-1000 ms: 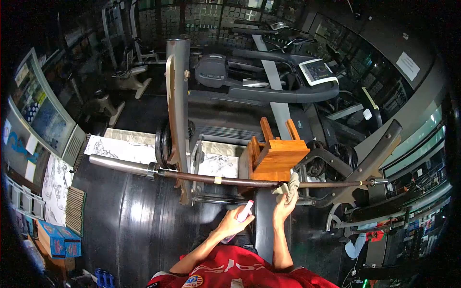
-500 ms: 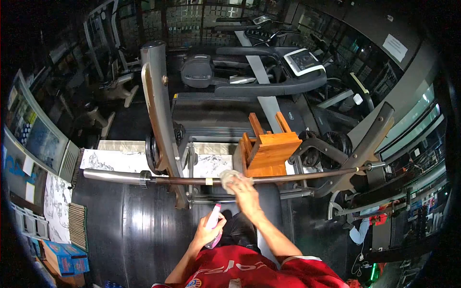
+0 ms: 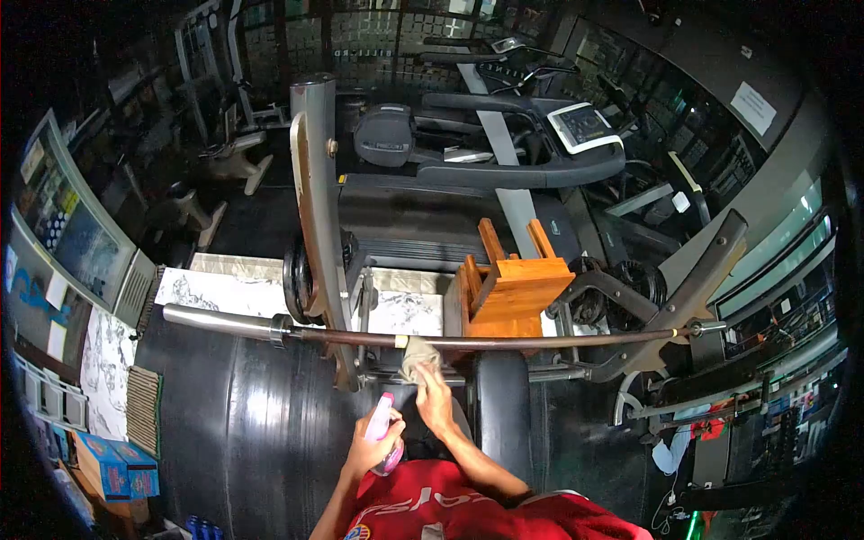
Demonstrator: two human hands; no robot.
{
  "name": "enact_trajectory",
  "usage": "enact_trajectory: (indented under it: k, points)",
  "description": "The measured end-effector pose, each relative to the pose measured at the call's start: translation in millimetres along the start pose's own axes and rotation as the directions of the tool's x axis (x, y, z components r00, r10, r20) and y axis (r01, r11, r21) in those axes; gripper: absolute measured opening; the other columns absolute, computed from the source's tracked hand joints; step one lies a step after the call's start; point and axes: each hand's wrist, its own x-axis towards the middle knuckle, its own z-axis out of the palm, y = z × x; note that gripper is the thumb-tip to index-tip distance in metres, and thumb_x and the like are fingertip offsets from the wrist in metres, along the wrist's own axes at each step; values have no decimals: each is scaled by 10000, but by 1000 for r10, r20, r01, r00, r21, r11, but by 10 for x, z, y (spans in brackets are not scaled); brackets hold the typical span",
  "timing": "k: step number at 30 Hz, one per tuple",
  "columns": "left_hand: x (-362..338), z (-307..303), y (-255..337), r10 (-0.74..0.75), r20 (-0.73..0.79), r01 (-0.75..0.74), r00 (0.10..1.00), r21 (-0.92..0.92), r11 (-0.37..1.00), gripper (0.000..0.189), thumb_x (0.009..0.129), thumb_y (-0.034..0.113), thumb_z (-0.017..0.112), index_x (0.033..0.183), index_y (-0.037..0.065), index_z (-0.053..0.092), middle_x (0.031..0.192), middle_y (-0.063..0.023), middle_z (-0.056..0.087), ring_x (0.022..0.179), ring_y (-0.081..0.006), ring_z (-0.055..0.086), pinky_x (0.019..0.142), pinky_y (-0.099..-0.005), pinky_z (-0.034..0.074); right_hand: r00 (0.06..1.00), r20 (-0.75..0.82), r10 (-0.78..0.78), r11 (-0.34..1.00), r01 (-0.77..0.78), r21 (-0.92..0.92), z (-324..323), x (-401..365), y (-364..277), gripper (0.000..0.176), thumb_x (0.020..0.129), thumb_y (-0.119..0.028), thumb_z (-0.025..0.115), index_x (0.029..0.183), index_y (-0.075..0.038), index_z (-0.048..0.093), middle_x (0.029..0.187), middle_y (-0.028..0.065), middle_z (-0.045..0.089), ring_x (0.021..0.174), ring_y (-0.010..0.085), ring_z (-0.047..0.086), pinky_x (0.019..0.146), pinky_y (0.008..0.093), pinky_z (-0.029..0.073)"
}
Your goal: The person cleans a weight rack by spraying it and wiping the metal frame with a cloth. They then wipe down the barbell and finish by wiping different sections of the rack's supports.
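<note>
A long barbell (image 3: 504, 343) lies across the uprights of a rack, with a thick silver sleeve at its left end. My right hand (image 3: 434, 400) holds a pale cloth (image 3: 419, 360) against the bar, just right of a small yellowish mark. Lower and to the left, my left hand (image 3: 380, 439) is wrapped round a white and pink spray bottle (image 3: 382, 418), held upright near my red shirt. Under the bar, right of my right hand, is a black padded bench (image 3: 502, 414).
Wooden stools (image 3: 517, 292) are stacked behind the bar. Weight plates (image 3: 299, 281) hang by the left upright (image 3: 317, 207). A treadmill (image 3: 522, 171) stands farther back. Blue boxes (image 3: 115, 468) sit at the lower left.
My right hand and the cloth have moved down and slightly left along the bar. My left hand has shifted slightly left and down with the bottle. The view has shifted a little.
</note>
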Motion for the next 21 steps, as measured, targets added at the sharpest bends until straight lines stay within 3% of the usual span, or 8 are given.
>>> enact_trajectory:
  k: [3, 4, 5, 7, 11, 12, 18, 21]
  points:
    - [8, -20, -67, 50, -6, -50, 999, -11, 999, 76, 844, 8, 614, 898, 16, 561, 623, -29, 565, 520, -90, 566, 487, -255, 458, 959, 113, 261, 961, -270, 65, 47, -105, 187, 303, 927, -113, 424, 1203, -104, 547, 1214, 136, 568, 1141, 317, 542, 942, 418, 457]
    - [4, -40, -68, 32, -3, -32, 999, -23, 999, 76, 844, 6, 613, 899, 16, 561, 628, -28, 564, 520, -88, 565, 487, -254, 457, 874, 201, 443, 655, -469, 592, -7, -73, 300, 304, 934, -215, 455, 1203, -98, 533, 1152, 107, 595, 1052, 284, 581, 876, 386, 491]
    - [-1, -65, -70, 15, 0, -15, 1000, -33, 999, 77, 845, 5, 612, 901, 17, 561, 633, -27, 564, 520, -86, 564, 488, -252, 457, 767, 378, 518, 78, -482, 872, -61, -29, 459, 346, 941, -317, 486, 1203, -92, 520, 1090, 78, 621, 963, 250, 619, 810, 353, 525]
    - [-31, -111, -93, 13, -12, -13, 1000, -36, 999, 77, 846, 4, 611, 902, 16, 560, 638, -28, 564, 521, -85, 565, 487, -251, 456, 570, 435, 697, -276, -348, 896, -274, 14, 955, 356, 961, -398, 402, 1148, -126, 535, 1064, 27, 625, 936, 206, 618, 738, 352, 543]
    - [-63, -153, -44, 22, -35, -22, 999, -20, 1000, 76, 847, 2, 611, 899, 14, 558, 652, -29, 565, 528, -79, 561, 494, -250, 456, 584, 268, 766, -277, -77, 958, -604, 455, 956, 317, 952, -286, 454, 1158, -67, 554, 1117, 59, 635, 1012, 231, 611, 884, 396, 503]
    - [-75, -157, -29, -10, -35, 7, 999, -67, 998, 77, 845, 1, 612, 899, 14, 559, 654, -28, 564, 532, -78, 558, 502, -249, 457, 644, 387, 660, -546, 56, 836, -597, 519, 910, 304, 935, -230, 472, 1158, -47, 570, 1144, 73, 632, 1047, 236, 602, 918, 402, 491]
    - [-83, -149, -34, -37, -52, 36, 998, -24, 999, 83, 839, -1, 612, 903, 16, 561, 665, -22, 566, 544, -75, 550, 516, -250, 450, 717, 541, 439, -685, -122, 719, 14, 268, 408, 321, 952, -174, 400, 1194, -28, 551, 1186, 125, 607, 1116, 275, 567, 989, 447, 448]
    - [-41, -116, -8, -24, -31, 23, 999, -5, 1000, 82, 838, 5, 611, 902, 18, 562, 663, -25, 566, 543, -78, 551, 514, -252, 448, 582, 543, 605, -578, -147, 802, -161, 317, 344, 326, 972, -225, 394, 1231, -73, 521, 1238, 98, 578, 1146, 290, 543, 993, 472, 433]
